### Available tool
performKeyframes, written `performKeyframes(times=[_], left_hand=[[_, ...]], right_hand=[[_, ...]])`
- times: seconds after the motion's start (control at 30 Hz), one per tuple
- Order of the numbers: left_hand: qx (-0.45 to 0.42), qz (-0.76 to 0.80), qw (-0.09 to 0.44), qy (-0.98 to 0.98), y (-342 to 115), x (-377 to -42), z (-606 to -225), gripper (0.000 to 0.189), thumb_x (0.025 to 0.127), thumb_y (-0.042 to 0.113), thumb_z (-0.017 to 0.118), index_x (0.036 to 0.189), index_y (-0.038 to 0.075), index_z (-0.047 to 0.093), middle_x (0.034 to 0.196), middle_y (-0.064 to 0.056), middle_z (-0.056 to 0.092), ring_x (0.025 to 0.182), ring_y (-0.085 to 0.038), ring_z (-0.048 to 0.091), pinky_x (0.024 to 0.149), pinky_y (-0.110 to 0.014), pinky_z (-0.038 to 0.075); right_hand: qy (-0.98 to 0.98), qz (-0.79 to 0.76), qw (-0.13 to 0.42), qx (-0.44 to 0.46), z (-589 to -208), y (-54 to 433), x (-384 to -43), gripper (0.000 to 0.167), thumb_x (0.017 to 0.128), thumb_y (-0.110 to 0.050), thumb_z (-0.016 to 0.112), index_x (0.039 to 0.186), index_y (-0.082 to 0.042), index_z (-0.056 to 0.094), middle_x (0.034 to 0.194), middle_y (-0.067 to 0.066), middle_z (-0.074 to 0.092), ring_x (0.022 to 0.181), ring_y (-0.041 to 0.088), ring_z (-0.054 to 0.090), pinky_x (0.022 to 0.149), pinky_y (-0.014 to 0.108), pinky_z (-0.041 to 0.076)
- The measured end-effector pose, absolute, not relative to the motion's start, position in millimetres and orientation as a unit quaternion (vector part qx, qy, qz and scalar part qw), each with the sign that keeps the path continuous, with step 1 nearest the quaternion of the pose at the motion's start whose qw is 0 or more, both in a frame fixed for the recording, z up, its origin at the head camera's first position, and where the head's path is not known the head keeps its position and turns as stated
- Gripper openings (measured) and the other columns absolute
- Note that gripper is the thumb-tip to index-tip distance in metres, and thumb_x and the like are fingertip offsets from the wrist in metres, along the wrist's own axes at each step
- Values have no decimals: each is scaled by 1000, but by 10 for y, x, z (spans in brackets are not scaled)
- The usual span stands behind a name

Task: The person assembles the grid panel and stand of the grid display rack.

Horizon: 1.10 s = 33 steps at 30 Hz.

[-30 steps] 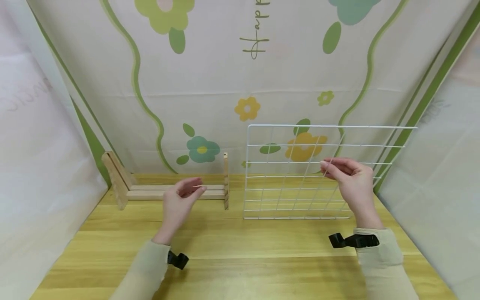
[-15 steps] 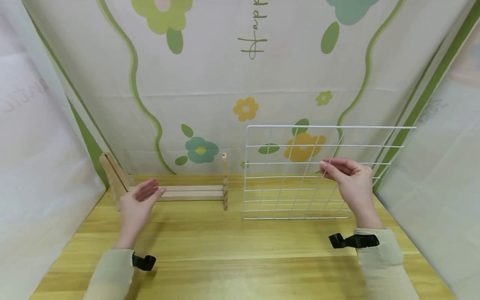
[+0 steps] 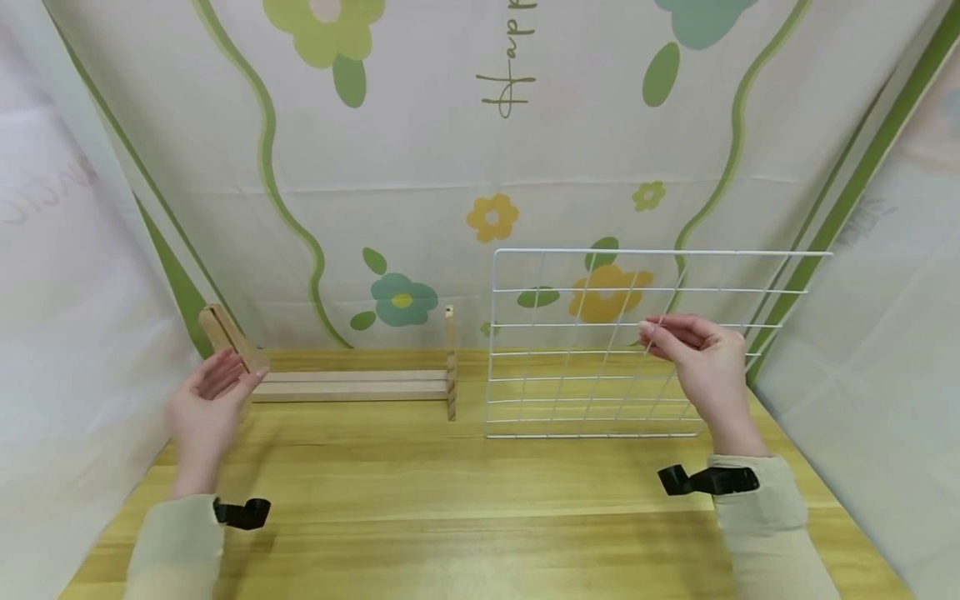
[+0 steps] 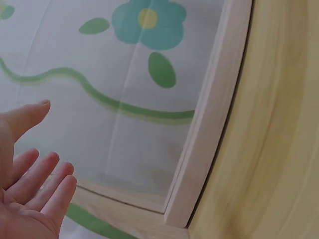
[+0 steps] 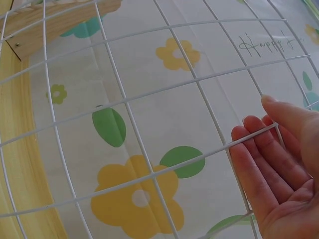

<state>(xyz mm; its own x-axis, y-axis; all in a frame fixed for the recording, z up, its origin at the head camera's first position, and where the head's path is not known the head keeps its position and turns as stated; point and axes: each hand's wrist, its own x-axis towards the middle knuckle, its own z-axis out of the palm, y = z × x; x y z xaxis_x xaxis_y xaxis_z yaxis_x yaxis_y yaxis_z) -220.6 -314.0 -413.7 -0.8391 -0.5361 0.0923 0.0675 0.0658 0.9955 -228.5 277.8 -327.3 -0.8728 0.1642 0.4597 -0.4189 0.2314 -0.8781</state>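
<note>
My right hand (image 3: 705, 367) pinches a white wire grid panel (image 3: 585, 251) between thumb and fingers; the panel stands upright on the table at the right. In the right wrist view, wires pass between the thumb and fingers of this hand (image 5: 279, 174). At the left, a wooden stand has a long bottom rail (image 3: 352, 388), a right upright (image 3: 452, 367) and a grooved left upright (image 3: 225, 329). My left hand (image 3: 201, 408) is just in front of that left upright and hides its lower part. In the left wrist view its fingers (image 4: 60, 196) are spread, holding nothing.
Under everything is a wood-grain table (image 3: 465, 500). A floral cloth (image 3: 420, 167) hangs behind it, and cloth walls (image 3: 67, 333) stand along both sides. A narrow gap separates the stand's right upright from the grid.
My left hand has moved left along the stand, from in front of the rail to its left upright. The right hand and grid have stayed in place.
</note>
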Motion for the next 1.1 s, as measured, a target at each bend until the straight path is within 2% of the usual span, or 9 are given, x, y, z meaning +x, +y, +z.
performKeyframes(times=[0.17,0.33,0.47,0.67,0.83,1.0,1.1], left_hand=[[188,-668,244,-678,-3270,-2198,-4049,74,80,14,90,146,11,56,145,-8,57,125,-13,58,85,-7,48],[205,-651,244,-688,-3394,-2216,-4029,76,80,17,90,147,14,55,146,-6,57,125,-10,58,85,-6,47],[211,-641,224,-703,-3466,-2256,-4019,80,81,21,90,150,16,51,148,-4,54,127,-8,55,86,-6,46],[196,-573,187,-773,-3538,-2341,-4013,81,87,34,84,155,17,44,153,-3,49,132,-11,51,85,-4,45],[191,-558,189,-785,-3580,-2457,-3998,79,88,36,82,155,18,44,151,-1,51,132,-11,51,85,-4,45],[208,-575,223,-759,-3627,-2571,-3947,76,84,35,85,151,21,51,141,2,57,122,-10,55,81,-5,47],[215,-582,223,-752,-3653,-2609,-3918,75,84,35,85,150,22,53,143,3,56,124,-10,55,77,-4,47]], right_hand=[[-742,621,236,91,-3279,2776,-2284,28,89,-11,81,105,11,72,94,8,77,79,19,75,73,31,60],[-736,628,235,94,-3288,2782,-2277,28,88,-9,81,105,12,72,94,8,77,79,18,75,73,31,59],[-734,630,235,94,-3292,2791,-2272,28,88,-8,81,105,12,72,94,8,77,78,17,75,73,31,59],[-739,626,232,87,-3303,2800,-2256,29,89,-10,81,105,11,72,94,7,77,79,17,75,74,32,59],[-739,629,228,84,-3305,2802,-2251,30,89,-11,81,106,11,72,95,7,77,79,17,75,74,32,59],[-734,633,230,90,-3299,2798,-2259,29,89,-10,81,106,12,71,95,8,77,79,18,75,74,30,59],[-731,636,228,91,-3296,2797,-2258,29,88,-9,81,106,12,71,95,8,77,79,17,75,74,30,59]])
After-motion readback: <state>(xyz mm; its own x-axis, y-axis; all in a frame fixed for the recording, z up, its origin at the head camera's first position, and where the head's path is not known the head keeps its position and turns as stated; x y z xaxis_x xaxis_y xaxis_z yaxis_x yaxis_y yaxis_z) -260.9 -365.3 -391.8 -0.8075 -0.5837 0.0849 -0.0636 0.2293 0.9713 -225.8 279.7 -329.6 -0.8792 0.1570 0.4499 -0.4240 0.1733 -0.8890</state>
